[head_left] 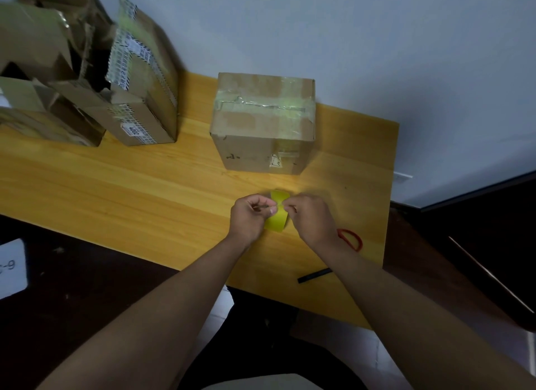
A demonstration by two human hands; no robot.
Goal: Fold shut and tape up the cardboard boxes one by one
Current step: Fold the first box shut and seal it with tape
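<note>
A closed cardboard box point(262, 122) stands on the wooden table point(121, 183), its top flaps shut under strips of clear tape. In front of it, both hands hold a yellow roll of tape point(277, 219) just above the table. My left hand point(251, 217) grips the roll's left side with curled fingers. My right hand point(311, 215) pinches at the roll's top edge, fingertips meeting the left thumb. Most of the roll is hidden between the hands.
Several opened, torn cardboard boxes point(87, 79) are piled at the table's back left. Red-handled scissors point(351, 238) lie just right of my right wrist. A black marker point(314, 275) lies near the table's front edge. A white wall is behind the table.
</note>
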